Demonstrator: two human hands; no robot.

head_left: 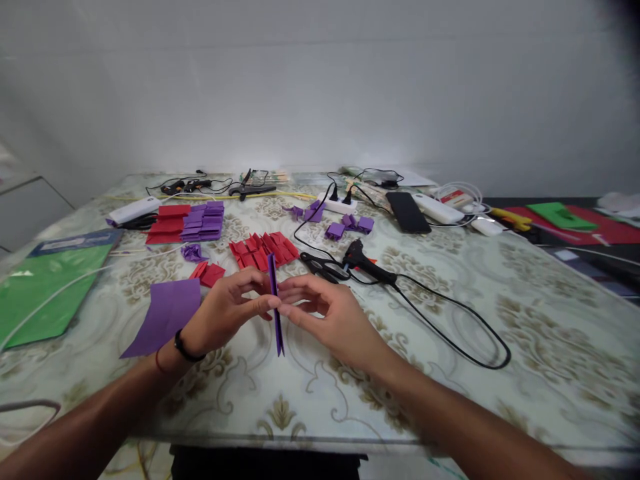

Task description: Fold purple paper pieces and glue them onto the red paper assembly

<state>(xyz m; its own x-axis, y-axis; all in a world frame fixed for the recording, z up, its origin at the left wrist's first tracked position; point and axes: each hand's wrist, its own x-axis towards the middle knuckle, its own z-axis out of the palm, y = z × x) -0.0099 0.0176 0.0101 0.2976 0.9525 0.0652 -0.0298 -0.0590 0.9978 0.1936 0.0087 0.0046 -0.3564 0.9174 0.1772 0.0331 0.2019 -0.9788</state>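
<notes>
a folded purple paper strip [275,303] is pinched upright between the fingers of the left hand [225,313] and right hand [325,317], near the bench's [550,333] front edge, red folded pieces [263,250] behind.

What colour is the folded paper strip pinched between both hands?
Purple. The folded strip shows best in the head view, seen edge-on.
</notes>
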